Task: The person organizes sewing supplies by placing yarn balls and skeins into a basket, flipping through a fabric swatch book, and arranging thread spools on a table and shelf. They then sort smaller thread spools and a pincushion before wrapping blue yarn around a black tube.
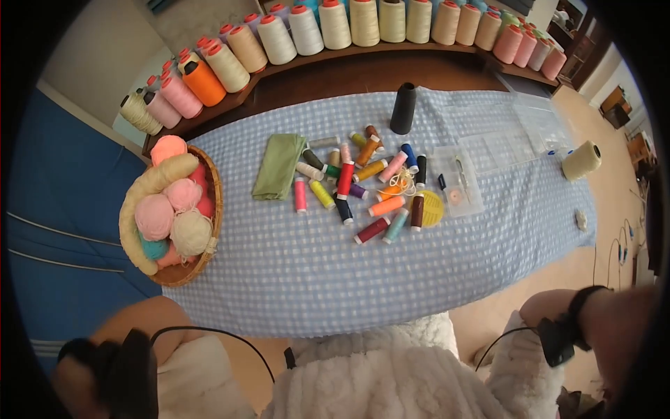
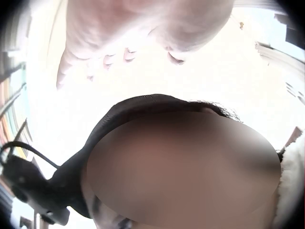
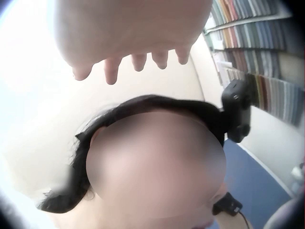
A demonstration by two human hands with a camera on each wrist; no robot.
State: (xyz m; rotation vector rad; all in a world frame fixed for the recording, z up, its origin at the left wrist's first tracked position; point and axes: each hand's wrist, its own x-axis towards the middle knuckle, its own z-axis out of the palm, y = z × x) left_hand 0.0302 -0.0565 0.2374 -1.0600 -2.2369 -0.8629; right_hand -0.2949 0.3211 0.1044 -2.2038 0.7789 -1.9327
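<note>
My left hand (image 2: 147, 24) is raised in the left wrist view, palm showing and fingers apart, with nothing in it. In the right wrist view my right hand (image 3: 133, 31) is likewise held up, its fingers spread and bare. A person's head with a black strap (image 3: 157, 101) is beneath each hand in the wrist views. Both hands are away from the table things in the head view: small thread spools (image 1: 345, 180), a folded green cloth (image 1: 278, 166) and a yellow round piece (image 1: 433, 209). A wicker basket (image 1: 217, 202) of yarn balls (image 1: 154, 217) is nearest the left arm.
A blue checked cloth (image 1: 293, 279) covers the table. A black cone (image 1: 403, 109), a clear plastic case (image 1: 469, 202) and a cream thread cone (image 1: 581, 160) stand or lie on it. Large thread cones (image 1: 335, 24) line a curved shelf behind. Cables (image 1: 216, 334) run from both wrists.
</note>
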